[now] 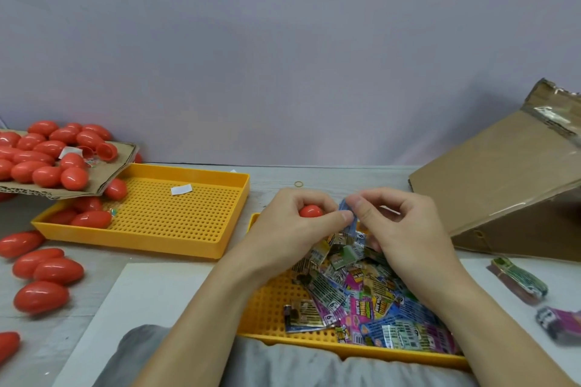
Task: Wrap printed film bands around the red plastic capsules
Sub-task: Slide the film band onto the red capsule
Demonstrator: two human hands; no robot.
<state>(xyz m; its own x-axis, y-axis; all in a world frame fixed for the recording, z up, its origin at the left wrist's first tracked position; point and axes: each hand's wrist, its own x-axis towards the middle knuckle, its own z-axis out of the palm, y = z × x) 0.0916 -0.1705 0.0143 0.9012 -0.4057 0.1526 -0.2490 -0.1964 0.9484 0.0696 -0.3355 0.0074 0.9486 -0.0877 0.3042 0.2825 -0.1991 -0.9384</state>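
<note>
My left hand (292,223) is closed around a red capsule (310,211), only its rounded end showing between the fingers. My right hand (396,223) pinches a bluish printed film band (345,210) right beside that capsule; the left thumb touches the band too. Both hands hover over a yellow perforated tray (267,311) on my lap that holds a heap of printed film bands (361,295). Many bare red capsules lie on a cardboard flap (103,179) at the left, in a second yellow tray (176,214), and loose (47,270) on the table.
A tilted brown cardboard box (503,179) stands at the right. Two bundles of bands (518,280) lie on the table at the right edge. A rubber band (298,184) rests near the wall. A white board (151,292) lies in front of me.
</note>
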